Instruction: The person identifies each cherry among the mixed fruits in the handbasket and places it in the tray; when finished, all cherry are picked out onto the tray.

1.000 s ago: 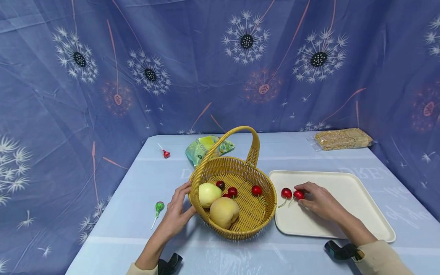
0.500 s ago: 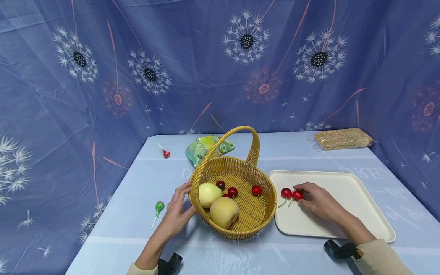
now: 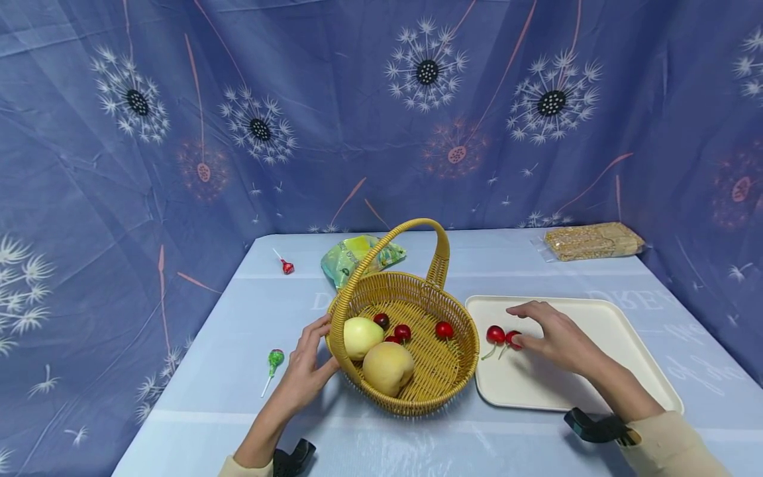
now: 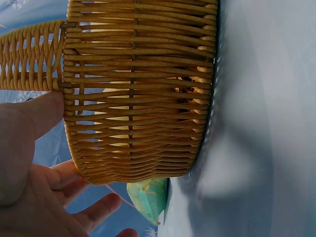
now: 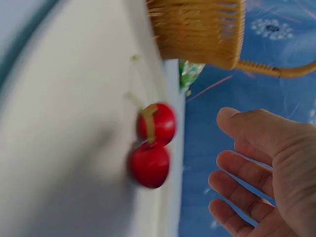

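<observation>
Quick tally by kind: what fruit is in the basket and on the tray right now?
Cherries in the basket: 4 (dark one, two together, one apart)
Cherries on the tray: 2
Peach: 1
Pale green fruit: 1
Total: 8

A green snack bag (image 3: 357, 255), two lollipops (red (image 3: 287, 267), green (image 3: 275, 358)) and a cracker packet (image 3: 593, 240) lie about.

Staged recording booth, not a lived-in room. Blue dandelion-print cloth (image 3: 381, 112) hung as backdrop on three sides, pale blue cover over the table (image 3: 238, 371). Props laid out apart: wicker basket (image 3: 459, 371), cream tray (image 3: 620, 331), lollipops, snack packets.
</observation>
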The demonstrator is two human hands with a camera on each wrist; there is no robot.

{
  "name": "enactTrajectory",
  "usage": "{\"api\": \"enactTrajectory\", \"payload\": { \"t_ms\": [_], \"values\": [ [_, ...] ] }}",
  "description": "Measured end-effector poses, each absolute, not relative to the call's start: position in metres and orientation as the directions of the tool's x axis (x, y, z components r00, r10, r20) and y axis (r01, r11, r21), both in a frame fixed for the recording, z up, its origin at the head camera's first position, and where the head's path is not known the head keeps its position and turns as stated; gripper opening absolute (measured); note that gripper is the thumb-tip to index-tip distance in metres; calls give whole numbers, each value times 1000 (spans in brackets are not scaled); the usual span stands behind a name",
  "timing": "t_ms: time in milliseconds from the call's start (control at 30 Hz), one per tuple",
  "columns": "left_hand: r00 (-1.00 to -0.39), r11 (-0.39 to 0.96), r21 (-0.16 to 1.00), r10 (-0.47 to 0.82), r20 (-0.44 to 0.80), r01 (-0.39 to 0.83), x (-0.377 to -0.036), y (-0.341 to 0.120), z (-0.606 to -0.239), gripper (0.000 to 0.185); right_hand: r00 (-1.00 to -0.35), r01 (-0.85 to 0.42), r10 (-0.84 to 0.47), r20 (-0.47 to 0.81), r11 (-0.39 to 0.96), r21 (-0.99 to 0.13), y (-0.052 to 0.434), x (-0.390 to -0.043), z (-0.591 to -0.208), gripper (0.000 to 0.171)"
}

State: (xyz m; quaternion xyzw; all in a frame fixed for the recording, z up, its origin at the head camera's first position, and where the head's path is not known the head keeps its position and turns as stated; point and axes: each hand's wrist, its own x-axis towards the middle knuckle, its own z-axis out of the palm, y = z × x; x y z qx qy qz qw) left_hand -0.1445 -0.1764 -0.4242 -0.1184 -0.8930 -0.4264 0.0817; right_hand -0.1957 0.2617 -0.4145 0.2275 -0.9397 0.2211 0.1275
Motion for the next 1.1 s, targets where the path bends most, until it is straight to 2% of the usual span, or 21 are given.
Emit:
{"api": "enactTrajectory", "payload": {
  "t_ms": [200, 567, 900, 1100],
  "values": [
    [-960, 607, 744, 145, 241, 278, -145, -177, -425, 54, -834, -533, -412, 368, 773, -344, 242, -196, -393, 42],
    [-954, 606, 738, 151, 259, 296, -145, -177, -424, 54, -808, -585, -490, 326, 730, -354, 198, -197, -366, 45],
    [-950, 619, 724, 145, 276, 304, -145, -176, -424, 53, -753, -658, -595, 282, 694, -294, 160, -204, -360, 47],
    [-952, 618, 727, 142, 273, 300, -145, -176, -424, 53, -729, -684, -656, 196, 688, -243, 142, -209, -364, 48]
  ]
}}
